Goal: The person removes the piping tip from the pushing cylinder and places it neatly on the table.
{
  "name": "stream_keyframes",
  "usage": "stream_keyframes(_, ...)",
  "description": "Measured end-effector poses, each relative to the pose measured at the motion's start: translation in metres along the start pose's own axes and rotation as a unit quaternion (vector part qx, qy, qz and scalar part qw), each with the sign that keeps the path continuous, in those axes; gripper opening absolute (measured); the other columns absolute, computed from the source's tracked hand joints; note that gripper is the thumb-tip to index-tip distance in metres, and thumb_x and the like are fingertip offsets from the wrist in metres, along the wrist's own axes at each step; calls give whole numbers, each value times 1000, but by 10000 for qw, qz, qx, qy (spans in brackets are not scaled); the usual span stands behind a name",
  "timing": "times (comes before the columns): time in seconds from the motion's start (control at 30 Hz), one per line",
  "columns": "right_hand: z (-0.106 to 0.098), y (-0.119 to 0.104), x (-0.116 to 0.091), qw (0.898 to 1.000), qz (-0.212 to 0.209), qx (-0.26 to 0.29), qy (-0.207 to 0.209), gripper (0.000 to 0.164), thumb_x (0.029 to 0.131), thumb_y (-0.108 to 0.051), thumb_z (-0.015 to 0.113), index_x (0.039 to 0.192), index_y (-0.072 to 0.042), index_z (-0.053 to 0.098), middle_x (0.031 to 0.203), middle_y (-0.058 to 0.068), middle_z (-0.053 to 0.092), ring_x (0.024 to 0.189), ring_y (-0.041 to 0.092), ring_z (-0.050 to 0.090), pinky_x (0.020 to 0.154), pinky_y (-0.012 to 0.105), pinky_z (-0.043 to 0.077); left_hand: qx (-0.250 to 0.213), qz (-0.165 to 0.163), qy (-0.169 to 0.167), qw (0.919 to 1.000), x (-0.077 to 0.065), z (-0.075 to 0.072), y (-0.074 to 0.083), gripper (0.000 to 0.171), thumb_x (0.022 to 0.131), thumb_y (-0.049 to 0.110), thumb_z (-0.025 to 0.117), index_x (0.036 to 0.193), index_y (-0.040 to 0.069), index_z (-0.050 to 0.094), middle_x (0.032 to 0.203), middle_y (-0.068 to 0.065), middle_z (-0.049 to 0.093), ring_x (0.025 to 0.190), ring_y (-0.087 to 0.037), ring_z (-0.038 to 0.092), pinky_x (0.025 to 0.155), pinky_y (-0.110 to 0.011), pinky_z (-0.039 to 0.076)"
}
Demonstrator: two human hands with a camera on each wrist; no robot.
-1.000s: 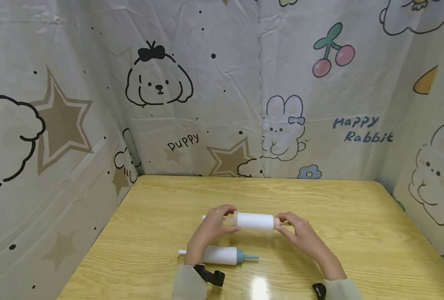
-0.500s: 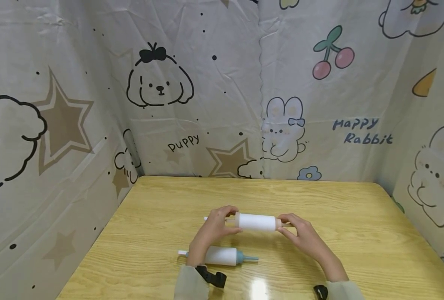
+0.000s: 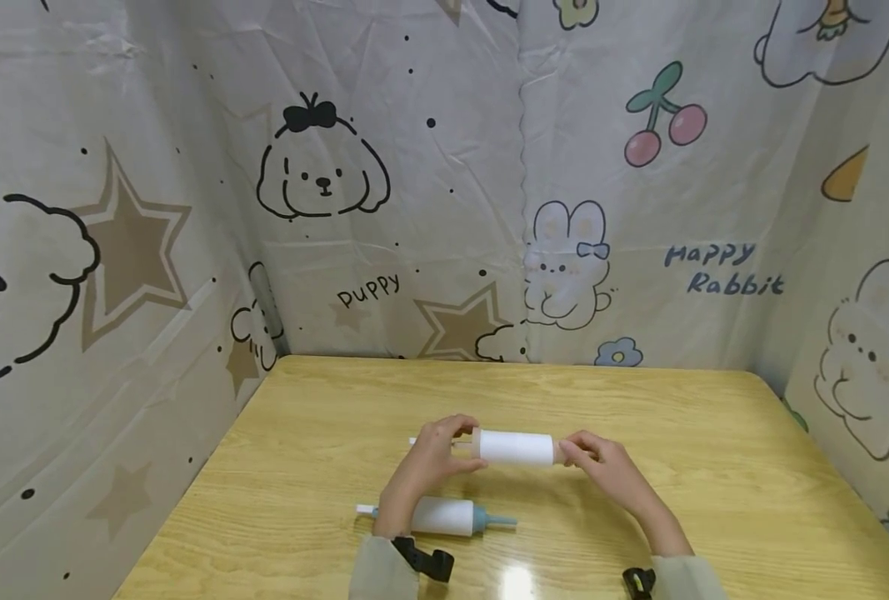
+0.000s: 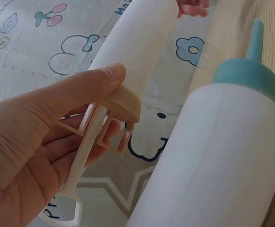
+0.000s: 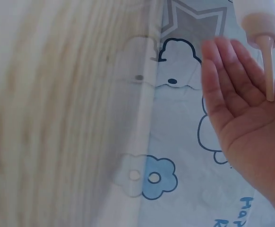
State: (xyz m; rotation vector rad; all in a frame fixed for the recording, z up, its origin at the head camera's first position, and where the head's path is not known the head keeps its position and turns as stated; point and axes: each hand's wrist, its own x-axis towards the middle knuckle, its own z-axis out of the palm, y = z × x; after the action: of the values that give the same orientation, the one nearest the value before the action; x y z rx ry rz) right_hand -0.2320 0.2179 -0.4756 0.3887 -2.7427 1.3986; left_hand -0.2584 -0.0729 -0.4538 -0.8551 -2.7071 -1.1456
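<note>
One white tube (image 3: 516,447), sideways at lower centre of the head view: left hand (image 3: 432,454) gripping the beige flange (image 4: 122,106), right hand (image 3: 612,471) pinching the beige cap (image 5: 264,28), apparently for steady support at both ends. Below, lower centre, teal-capped tube (image 3: 444,516) flat on tabletop (image 3: 759,500), probably to leave both palms free.

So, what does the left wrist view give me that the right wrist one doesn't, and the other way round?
Only the left wrist view shows the teal-capped tube, the left hand and the rod with its ring handle. Only the right wrist view shows the tan nozzle, in front of the right hand's palm. Both show part of the held white tube, some of that right hand, the wooden tabletop and the patterned cloth.
</note>
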Motion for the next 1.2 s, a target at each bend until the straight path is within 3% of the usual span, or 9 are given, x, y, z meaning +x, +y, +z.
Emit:
stream_keyframes(0.2, 0, 5, 1, 9972, 241, 502, -509, 36, 102, -35, 51, 104, -4, 68, 94, 17, 71, 82, 11, 66, 78, 36, 59, 46, 45, -11, 10000, -2, 2, 0, 49, 80, 23, 82, 121, 5, 62, 119, -12, 68, 109, -31, 67, 90, -37, 59)
stream_keyframes(0.47, -1, 10, 1, 9930, 250, 822, -814, 38, 103, -33, 49, 111, -1, 65, 105, 20, 69, 87, 10, 66, 85, 41, 57, -3, 118, 28, 9999, -4, 3, 1, 50, 80, 19, 81, 123, 4, 62, 121, -14, 68, 107, -28, 69, 86, -28, 60)
stream_keyframes(0.77, -1, 10, 1, 9944, 44, 776, -722, 35, 103, -30, 49, 109, 0, 65, 105, 18, 70, 91, 9, 66, 90, 47, 56, 110, 292, 214, 9993, -4, 3, 4, 49, 79, 16, 82, 122, 4, 62, 121, -14, 68, 101, -25, 71, 82, -24, 60)
stream_keyframes(1.07, 0, 9, 1, 9962, -322, 576, -565, 29, 104, -27, 49, 105, -2, 65, 100, 19, 68, 88, 3, 64, 84, 39, 58, 225, 304, 358, 9986, -2, 1, 7, 49, 78, 16, 83, 121, 3, 64, 120, -15, 69, 98, -24, 72, 80, -24, 60)
stream_keyframes(1.2, -1, 8, 1, 9960, -465, 559, -526, 27, 104, -25, 49, 106, -2, 65, 99, 17, 68, 88, 2, 63, 82, 39, 58, 51, 332, 394, 9987, -1, 0, 7, 49, 77, 13, 83, 120, 1, 63, 119, -17, 69, 98, -29, 72, 80, -30, 62)
